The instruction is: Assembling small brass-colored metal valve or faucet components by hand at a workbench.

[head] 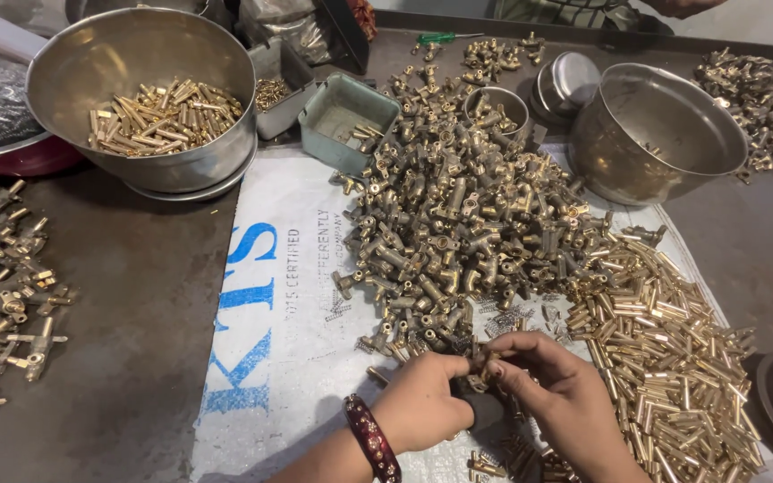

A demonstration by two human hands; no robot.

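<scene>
My left hand (422, 398), with a dark red bangle (371, 438) on the wrist, and my right hand (558, 394) meet at the bottom centre over a white printed sack sheet (279, 340). Together the fingers pinch a small brass fitting (485, 358) between them; which hand carries it I cannot tell exactly. Just beyond the hands lies a big heap of brass valve bodies (454, 224). To the right spreads a pile of short brass tubes (664, 349). Small springs (507, 320) lie scattered close to the fingertips.
A steel bowl of brass rods (149, 98) stands back left, an almost bare steel bowl (655, 130) back right. A green tray (346, 116) and small steel cup (498, 107) sit behind the heap. Assembled fittings (2, 295) lie left, more parts (758, 103) far right.
</scene>
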